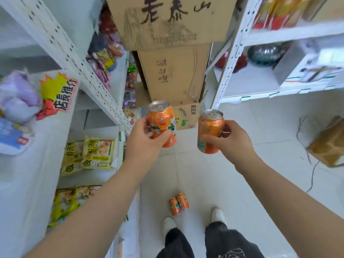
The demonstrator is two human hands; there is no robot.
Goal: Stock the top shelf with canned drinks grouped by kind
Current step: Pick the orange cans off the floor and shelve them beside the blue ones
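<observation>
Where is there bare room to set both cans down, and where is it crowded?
Bare floor tiles lie between the right shelving post, the brown paper bag and the two cans on the floor. The right unit's lower shelf is bare beside the white box. Crowded: snack packets on the left; stacked cardboard boxes block the aisle end.

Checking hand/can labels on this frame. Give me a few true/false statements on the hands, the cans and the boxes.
1. The left hand grips the left can and the right hand grips the right can, both orange. True.
2. The left can and right can touch each other. False: a clear gap separates them.
3. Two orange floor cans sit on the floor near the shoes. True.
4. The cardboard boxes sit on a shelf. False: they stand stacked in the aisle, off the shelving.
</observation>
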